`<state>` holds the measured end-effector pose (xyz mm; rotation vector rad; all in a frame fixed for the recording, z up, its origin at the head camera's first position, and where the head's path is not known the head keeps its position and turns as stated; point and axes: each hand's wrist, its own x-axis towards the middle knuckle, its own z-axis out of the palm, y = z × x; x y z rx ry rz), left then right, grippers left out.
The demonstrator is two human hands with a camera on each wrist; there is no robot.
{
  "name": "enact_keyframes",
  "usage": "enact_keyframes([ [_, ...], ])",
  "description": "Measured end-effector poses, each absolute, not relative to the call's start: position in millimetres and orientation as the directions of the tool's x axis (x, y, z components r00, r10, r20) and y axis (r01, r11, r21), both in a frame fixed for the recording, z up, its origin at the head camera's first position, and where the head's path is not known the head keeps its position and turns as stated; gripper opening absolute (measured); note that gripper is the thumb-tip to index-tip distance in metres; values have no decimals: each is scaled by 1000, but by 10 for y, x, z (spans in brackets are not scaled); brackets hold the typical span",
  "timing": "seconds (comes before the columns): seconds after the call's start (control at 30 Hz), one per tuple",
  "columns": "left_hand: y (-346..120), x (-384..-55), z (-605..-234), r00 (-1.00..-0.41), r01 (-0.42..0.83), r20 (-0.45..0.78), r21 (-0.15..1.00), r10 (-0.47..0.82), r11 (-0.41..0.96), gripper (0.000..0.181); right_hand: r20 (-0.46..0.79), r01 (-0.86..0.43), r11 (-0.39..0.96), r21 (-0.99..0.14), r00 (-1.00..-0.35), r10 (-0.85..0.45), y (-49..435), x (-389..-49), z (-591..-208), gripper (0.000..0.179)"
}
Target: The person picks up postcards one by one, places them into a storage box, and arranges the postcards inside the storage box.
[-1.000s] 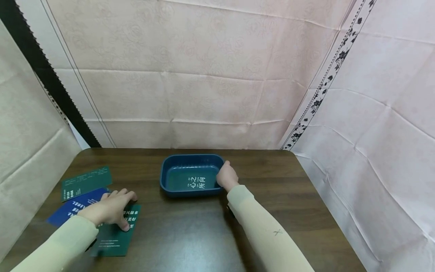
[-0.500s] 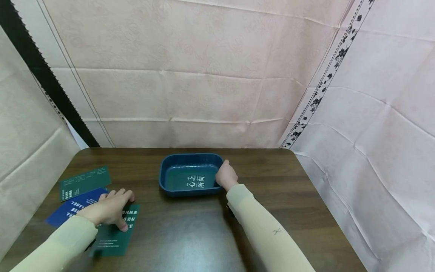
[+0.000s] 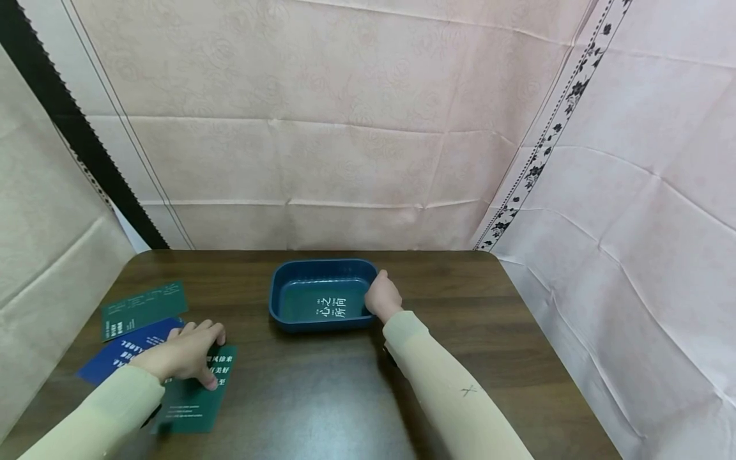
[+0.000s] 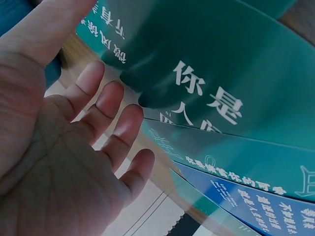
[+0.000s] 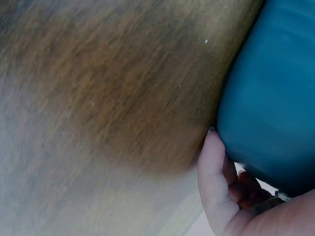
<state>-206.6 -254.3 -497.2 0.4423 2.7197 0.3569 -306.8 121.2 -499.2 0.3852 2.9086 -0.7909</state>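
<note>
My left hand (image 3: pixel 185 355) lies over a green card (image 3: pixel 190 409) with white lettering, at the table's left. In the left wrist view its fingers (image 4: pixel 130 120) are gently bent, their tips at or very near the glossy card (image 4: pixel 236 54); nothing is pinched between them. At the right end of a dark blue rectangular tray (image 3: pixel 322 327), my right hand (image 3: pixel 384 297) grips the rim. The right wrist view has the thumb (image 5: pixel 212 152) against the tray's outer wall (image 5: pixel 270 108). Inside the tray lies a green card (image 3: pixel 301 308) with white characters.
Behind the left hand, a blue card (image 3: pixel 106 364) and another green card (image 3: pixel 146 308) lie partly overlapping. The brown wooden table (image 3: pixel 460 300) has pale cloth (image 3: pixel 345 160) hanging along its back and sides.
</note>
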Motion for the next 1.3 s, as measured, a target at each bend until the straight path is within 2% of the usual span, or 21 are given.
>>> enact_keyframes([
  [0.63,-2426,-2079,-4970,-879,278,-301,308,370,910,78,-181,291,832,-472,-956,231,1218,-3087,-4981,70],
  [1.03,-2354,-2086,-4962,-866,297,-294,348,404,889,68,-195,293,835,-465,-954,226,1231,-3148,-5039,71],
  [1.3,-2354,-2111,-4975,-867,257,-314,382,386,888,53,-199,301,823,-481,-952,232,1212,-3116,-5025,71],
])
